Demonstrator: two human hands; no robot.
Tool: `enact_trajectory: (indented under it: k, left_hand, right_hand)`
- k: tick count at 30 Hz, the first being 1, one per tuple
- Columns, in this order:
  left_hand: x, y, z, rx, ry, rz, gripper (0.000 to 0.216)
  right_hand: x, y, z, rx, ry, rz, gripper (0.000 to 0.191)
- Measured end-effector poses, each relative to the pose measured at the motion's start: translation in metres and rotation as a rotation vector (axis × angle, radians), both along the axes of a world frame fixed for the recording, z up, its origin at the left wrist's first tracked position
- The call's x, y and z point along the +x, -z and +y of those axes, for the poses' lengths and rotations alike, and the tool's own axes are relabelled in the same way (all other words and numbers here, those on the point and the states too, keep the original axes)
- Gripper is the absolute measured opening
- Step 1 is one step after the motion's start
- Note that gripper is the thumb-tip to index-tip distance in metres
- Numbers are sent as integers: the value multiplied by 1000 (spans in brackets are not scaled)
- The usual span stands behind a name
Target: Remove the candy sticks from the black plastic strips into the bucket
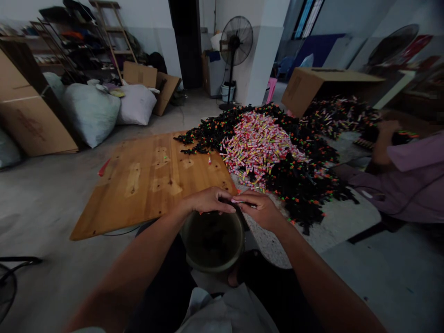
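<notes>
Over a dark round bucket (194, 266) between the knees, my two hands meet near the table edge. My right hand (260, 208) is closed, pinching a small pink-and-white printed tube (236, 200) between thumb and fingers. My left hand (211, 200) curls beside it, fingertips close to the tube; dark stuff with orange specks shows under its palm, but what it grips is hidden. Beyond the hands lies a heap of similar pink, white and yellow tubes (256, 143). Black pieces with orange and green tips (298, 185) are piled around that heap.
A wooden board (145, 185) extends to the left, one loose tube on it. A cardboard box (308, 90) lies tipped on the table at the back right. At the right a person in a mauve top (416, 180) sits. Stuffed sacks (92, 111) and a standing fan (236, 41) are behind.
</notes>
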State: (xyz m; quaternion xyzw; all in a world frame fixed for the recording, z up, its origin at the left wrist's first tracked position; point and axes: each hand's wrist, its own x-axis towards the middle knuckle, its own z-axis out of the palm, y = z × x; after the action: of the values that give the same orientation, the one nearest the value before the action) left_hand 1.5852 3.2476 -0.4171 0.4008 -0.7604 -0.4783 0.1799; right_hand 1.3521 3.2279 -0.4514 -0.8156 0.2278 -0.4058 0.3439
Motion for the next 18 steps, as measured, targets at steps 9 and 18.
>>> enact_trajectory:
  k: [9,18]
  left_hand:
    - [7,16,4,96,47,-132,43]
    - [27,44,-33,-101,-5,-355,41]
  right_hand:
    - [-13,22,-7,577,-277,170,38]
    - [-3,67,-97,72,577,469,30]
